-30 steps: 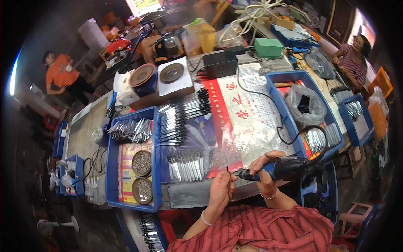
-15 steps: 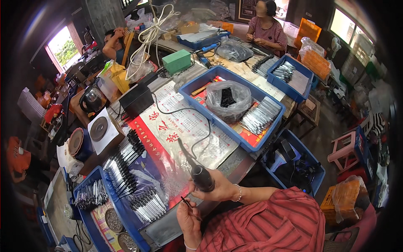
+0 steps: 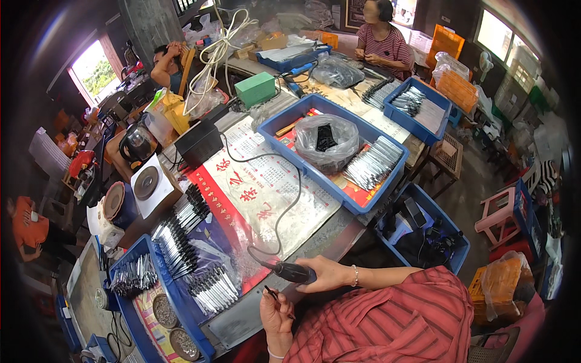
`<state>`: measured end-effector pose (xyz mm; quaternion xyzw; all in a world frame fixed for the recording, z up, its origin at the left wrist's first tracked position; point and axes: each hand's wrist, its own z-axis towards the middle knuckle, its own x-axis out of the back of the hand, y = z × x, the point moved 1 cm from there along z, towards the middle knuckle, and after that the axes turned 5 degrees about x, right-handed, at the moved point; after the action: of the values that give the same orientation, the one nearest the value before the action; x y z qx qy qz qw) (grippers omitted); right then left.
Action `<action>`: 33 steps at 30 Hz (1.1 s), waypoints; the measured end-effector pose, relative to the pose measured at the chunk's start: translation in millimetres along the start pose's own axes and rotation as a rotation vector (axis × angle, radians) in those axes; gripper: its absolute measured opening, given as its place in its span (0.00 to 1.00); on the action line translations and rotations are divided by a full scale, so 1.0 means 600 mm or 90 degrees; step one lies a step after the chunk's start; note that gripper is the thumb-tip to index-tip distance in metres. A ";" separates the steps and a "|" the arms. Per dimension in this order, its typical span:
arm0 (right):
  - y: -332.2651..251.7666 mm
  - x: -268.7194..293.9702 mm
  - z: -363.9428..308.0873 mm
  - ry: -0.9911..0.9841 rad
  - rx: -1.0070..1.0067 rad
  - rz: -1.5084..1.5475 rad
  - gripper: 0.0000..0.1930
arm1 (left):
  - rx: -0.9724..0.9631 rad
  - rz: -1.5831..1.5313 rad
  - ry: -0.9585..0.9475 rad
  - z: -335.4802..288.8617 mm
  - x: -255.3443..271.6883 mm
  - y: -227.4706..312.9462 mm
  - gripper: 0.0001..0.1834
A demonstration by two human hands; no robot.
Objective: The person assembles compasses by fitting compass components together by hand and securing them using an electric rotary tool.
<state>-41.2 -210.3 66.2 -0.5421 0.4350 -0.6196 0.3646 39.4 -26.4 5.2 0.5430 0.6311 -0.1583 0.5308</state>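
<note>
Over the last second the view has swung right, bringing an orange crate (image 3: 482, 290) at the lower right into sight. The right hand (image 3: 328, 274) has turned the black power tool (image 3: 295, 273) around: its cord end, first pointing right, then up, now points left. The cord (image 3: 299, 181) has swung left too. In the left hand (image 3: 277, 313), the dark slim piece (image 3: 270, 292), upright before, now leans left.

shirt (image 3: 375, 320): red, dark stripes, loose folds | right sleeve (image 3: 437, 287): same cloth, forearm uncovered | left hand (image 3: 277, 316): thin pale wristband (image 3: 275, 356) | right hand (image 3: 328, 274): pale beaded bracelet (image 3: 356, 276)
</note>
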 end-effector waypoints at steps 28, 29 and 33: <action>0.066 -0.019 -0.002 -0.044 -0.075 0.147 0.23 | -0.024 0.066 0.072 0.001 -0.013 -0.029 0.14; 0.055 -0.019 -0.004 -0.042 -0.123 0.194 0.22 | -0.034 0.041 0.044 0.002 -0.005 -0.030 0.10; 0.047 -0.022 -0.020 -0.018 -0.172 0.256 0.17 | -0.026 0.018 -0.003 0.009 0.016 -0.050 0.12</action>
<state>-51.8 -206.6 34.6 -0.4973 0.6076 -0.4632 0.4111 18.1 -36.3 -15.9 0.5408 0.6252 -0.1392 0.5452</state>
